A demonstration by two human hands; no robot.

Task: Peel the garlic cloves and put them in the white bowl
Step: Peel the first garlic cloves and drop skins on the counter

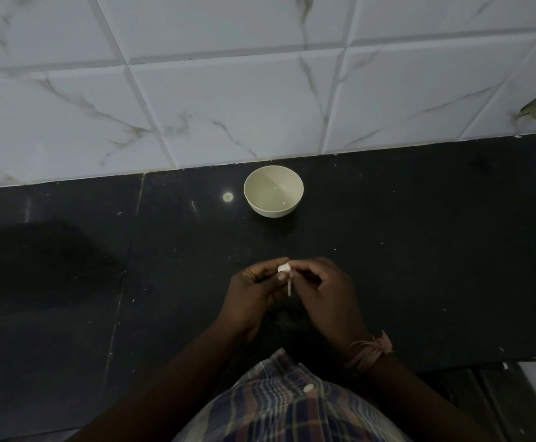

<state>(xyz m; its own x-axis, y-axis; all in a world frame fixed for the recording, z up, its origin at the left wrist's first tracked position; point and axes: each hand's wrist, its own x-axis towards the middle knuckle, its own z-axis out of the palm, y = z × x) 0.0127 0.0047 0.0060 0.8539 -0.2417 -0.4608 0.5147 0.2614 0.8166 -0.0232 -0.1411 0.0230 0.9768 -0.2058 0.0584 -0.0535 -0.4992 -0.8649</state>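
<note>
Dim light falls on a black worktop (pixel 419 234) backed by white marbled tiles (pixel 228 90), with the white bowl (pixel 273 190) standing apparently empty at frame centre, well apart from the hands below it. The left hand (pixel 254 295) pinches a garlic clove (pixel 284 268) in curled fingers while the right hand (pixel 324 291) pinches a strip of skin (pixel 289 287) hanging from it. That small clove could slip and vanish on the dark surface, I'd guess; no writing is readable anywhere.

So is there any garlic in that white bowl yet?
No, the white bowl looks empty; the one garlic clove is between both hands.
</note>
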